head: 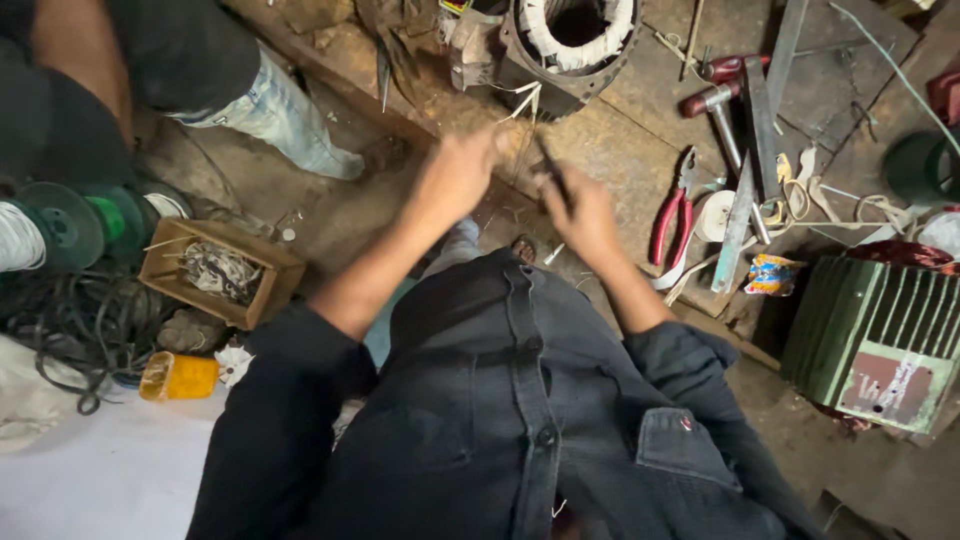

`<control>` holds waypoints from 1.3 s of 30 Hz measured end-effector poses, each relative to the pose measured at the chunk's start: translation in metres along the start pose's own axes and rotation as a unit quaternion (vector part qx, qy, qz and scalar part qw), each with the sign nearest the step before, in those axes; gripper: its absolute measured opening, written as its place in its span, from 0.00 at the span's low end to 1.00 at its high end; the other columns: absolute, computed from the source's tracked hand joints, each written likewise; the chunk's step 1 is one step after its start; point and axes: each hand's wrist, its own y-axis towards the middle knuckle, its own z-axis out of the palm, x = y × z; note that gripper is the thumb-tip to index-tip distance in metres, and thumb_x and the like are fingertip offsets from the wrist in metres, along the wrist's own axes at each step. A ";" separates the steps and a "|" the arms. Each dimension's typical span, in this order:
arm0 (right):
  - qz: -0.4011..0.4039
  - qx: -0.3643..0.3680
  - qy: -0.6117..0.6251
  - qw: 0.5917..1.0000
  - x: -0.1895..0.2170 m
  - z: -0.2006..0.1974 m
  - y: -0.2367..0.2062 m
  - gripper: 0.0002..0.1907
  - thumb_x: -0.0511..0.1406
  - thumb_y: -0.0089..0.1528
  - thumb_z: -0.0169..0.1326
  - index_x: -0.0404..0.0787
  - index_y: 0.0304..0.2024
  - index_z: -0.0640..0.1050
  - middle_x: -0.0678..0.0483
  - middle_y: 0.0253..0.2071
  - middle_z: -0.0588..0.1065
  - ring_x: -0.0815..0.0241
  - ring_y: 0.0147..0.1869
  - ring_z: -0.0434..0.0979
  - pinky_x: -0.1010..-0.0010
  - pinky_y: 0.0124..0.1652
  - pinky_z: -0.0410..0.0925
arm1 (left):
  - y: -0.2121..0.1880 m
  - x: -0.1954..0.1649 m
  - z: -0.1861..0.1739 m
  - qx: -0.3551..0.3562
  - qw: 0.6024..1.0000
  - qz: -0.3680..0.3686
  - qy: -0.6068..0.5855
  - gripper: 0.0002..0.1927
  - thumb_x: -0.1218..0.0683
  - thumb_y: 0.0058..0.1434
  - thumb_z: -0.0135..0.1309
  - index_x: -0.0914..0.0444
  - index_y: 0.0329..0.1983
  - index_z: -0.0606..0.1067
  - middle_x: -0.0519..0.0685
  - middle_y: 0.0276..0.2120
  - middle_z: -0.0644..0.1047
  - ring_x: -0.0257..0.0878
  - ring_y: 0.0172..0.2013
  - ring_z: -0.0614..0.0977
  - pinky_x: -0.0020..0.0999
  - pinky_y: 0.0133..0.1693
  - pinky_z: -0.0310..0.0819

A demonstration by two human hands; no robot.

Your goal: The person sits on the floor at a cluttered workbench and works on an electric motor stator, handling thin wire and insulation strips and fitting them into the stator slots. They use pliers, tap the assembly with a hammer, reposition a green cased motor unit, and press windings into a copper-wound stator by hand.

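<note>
My left hand (462, 172) reaches forward over the worn wooden bench (640, 120), fingers closed near thin pale strips that hang from a round motor stator (570, 40) wound with white tape. What it grips is blurred. My right hand (578, 212) is closed on a thin dark tool (549, 166) that points up toward the same strips. Both hands sit close together just below the stator. My dark denim shirt fills the lower middle of the view.
Red-handled pliers (672, 210), a hammer (722, 110), flat metal strips (745, 190), a white tape roll (713, 215) and cord lie at right. A green ribbed motor housing (875, 335) stands at lower right. Left: a wooden box (215, 272), dark cables (80, 325), another person's leg (290, 125).
</note>
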 end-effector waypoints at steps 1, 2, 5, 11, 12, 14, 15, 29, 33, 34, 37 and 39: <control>-0.017 0.022 0.001 1.000 0.003 0.003 -0.005 0.09 0.36 0.67 0.57 0.37 0.44 0.79 0.44 0.26 0.76 0.47 0.28 0.80 0.62 0.31 0.70 | 0.011 0.007 0.002 -0.013 0.999 -0.023 -0.036 0.12 0.51 0.78 0.47 0.63 0.47 0.76 0.62 0.31 0.79 0.58 0.32 0.83 0.50 0.34 0.75; -0.032 0.044 0.002 0.998 0.005 0.006 -0.008 0.09 0.37 0.66 0.58 0.35 0.42 0.78 0.41 0.26 0.74 0.45 0.27 0.78 0.61 0.30 0.68 | 0.023 0.013 0.004 -0.066 0.997 0.033 -0.029 0.12 0.51 0.76 0.48 0.63 0.46 0.77 0.61 0.33 0.80 0.58 0.32 0.83 0.49 0.34 0.75; -0.059 0.084 -0.028 0.994 0.012 0.008 -0.012 0.13 0.37 0.66 0.60 0.34 0.34 0.75 0.38 0.25 0.71 0.40 0.26 0.74 0.57 0.29 0.66 | 0.043 0.017 0.013 -0.135 0.984 0.089 -0.070 0.13 0.49 0.70 0.51 0.63 0.45 0.77 0.57 0.33 0.82 0.55 0.32 0.85 0.45 0.32 0.77; -0.065 0.027 -0.089 0.994 0.010 0.006 0.003 0.11 0.37 0.71 0.55 0.35 0.43 0.71 0.39 0.31 0.73 0.34 0.35 0.76 0.49 0.34 0.68 | 0.012 0.015 0.009 -0.074 0.985 0.001 -0.156 0.10 0.52 0.73 0.52 0.63 0.45 0.77 0.53 0.29 0.83 0.49 0.35 0.86 0.38 0.35 0.77; -0.033 0.007 -0.092 0.995 0.009 0.007 0.007 0.09 0.36 0.73 0.52 0.35 0.47 0.71 0.38 0.32 0.74 0.34 0.36 0.76 0.48 0.35 0.68 | -0.001 0.016 0.006 -0.077 0.986 0.005 -0.150 0.09 0.53 0.74 0.52 0.63 0.45 0.77 0.53 0.29 0.83 0.49 0.37 0.85 0.38 0.36 0.77; -0.079 0.010 -0.128 0.989 0.007 0.010 0.015 0.07 0.34 0.69 0.51 0.39 0.49 0.71 0.38 0.35 0.75 0.34 0.37 0.78 0.47 0.35 0.69 | -0.020 0.017 0.002 -0.072 0.985 0.009 -0.154 0.07 0.55 0.73 0.51 0.63 0.45 0.77 0.53 0.28 0.82 0.48 0.36 0.85 0.38 0.36 0.77; -0.102 0.011 -0.145 0.984 0.006 0.012 0.019 0.09 0.33 0.67 0.51 0.41 0.50 0.71 0.38 0.37 0.76 0.34 0.37 0.78 0.47 0.36 0.70 | -0.029 0.017 0.002 -0.063 0.984 0.007 -0.165 0.08 0.57 0.70 0.49 0.62 0.46 0.78 0.53 0.28 0.81 0.47 0.34 0.86 0.38 0.36 0.78; -0.060 0.097 -0.284 0.952 -0.005 0.026 0.034 0.13 0.35 0.64 0.55 0.41 0.51 0.72 0.40 0.32 0.78 0.35 0.32 0.79 0.44 0.32 0.70 | -0.051 0.007 -0.015 -0.119 0.965 0.138 0.189 0.04 0.56 0.63 0.53 0.59 0.38 0.77 0.50 0.31 0.79 0.49 0.38 0.80 0.45 0.42 0.71; -0.112 0.159 -0.249 0.949 -0.002 0.030 0.034 0.17 0.39 0.61 0.58 0.40 0.50 0.72 0.36 0.29 0.77 0.31 0.31 0.78 0.44 0.32 0.71 | -0.057 0.007 -0.010 -0.089 0.942 0.122 0.301 0.06 0.57 0.60 0.51 0.57 0.38 0.77 0.48 0.30 0.79 0.44 0.39 0.80 0.40 0.44 0.70; -0.099 0.118 -0.257 0.954 -0.001 0.030 0.033 0.15 0.38 0.63 0.57 0.39 0.49 0.71 0.36 0.31 0.78 0.31 0.31 0.78 0.44 0.31 0.71 | -0.057 0.008 -0.007 -0.072 0.938 0.115 0.320 0.05 0.57 0.60 0.51 0.57 0.37 0.77 0.47 0.30 0.79 0.44 0.39 0.80 0.40 0.45 0.70; -0.067 0.070 -0.246 0.964 0.004 0.027 0.030 0.12 0.36 0.66 0.55 0.38 0.48 0.70 0.37 0.33 0.78 0.32 0.33 0.78 0.44 0.32 0.70 | -0.052 0.010 0.003 -0.057 0.942 0.115 0.312 0.05 0.57 0.61 0.51 0.59 0.37 0.77 0.49 0.31 0.80 0.44 0.38 0.81 0.40 0.43 0.71; -0.048 0.128 -0.208 0.969 0.006 0.022 0.029 0.12 0.36 0.64 0.55 0.39 0.48 0.70 0.38 0.30 0.77 0.32 0.33 0.78 0.43 0.33 0.70 | -0.046 0.010 0.009 -0.073 0.952 0.106 0.278 0.08 0.57 0.60 0.51 0.60 0.42 0.77 0.50 0.32 0.81 0.45 0.38 0.82 0.41 0.43 0.73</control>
